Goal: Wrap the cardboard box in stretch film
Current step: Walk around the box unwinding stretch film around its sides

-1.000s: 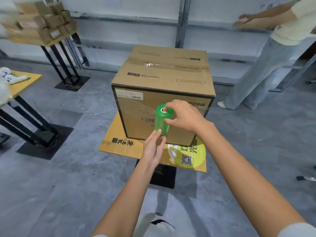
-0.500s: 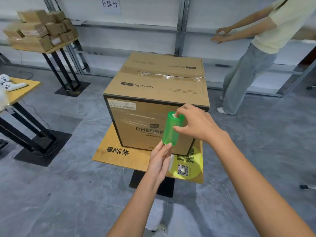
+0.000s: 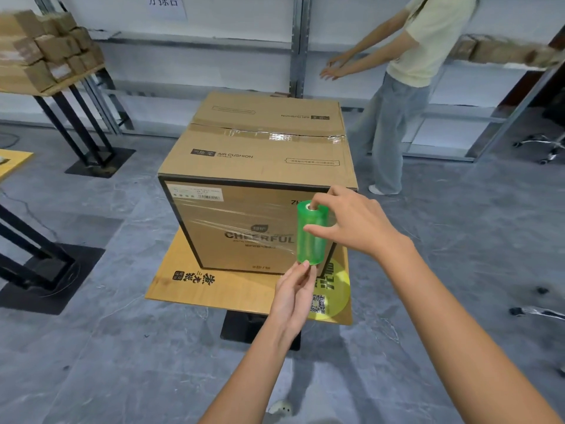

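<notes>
Head view: your right hand [image 3: 357, 221] pinches the film roll [image 3: 310, 237] by its top, your left hand [image 3: 293, 295] props its base, at the front right corner of the cardboard box [image 3: 256, 148] on the worktop [image 3: 214, 289]. Pull film taut round that corner.

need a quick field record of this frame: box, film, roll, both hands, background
box: cardboard box, top taped shut, standing on a small wooden table
film: clear film stretched across the box's front face, running to the roll
roll: green stretch film roll, upright, at the box's front right corner
right: right hand grips the roll's top, thumb on its side
left: left hand, fingertips touching the roll's lower end
background: another person at the shelving; small boxes stacked at left
</notes>
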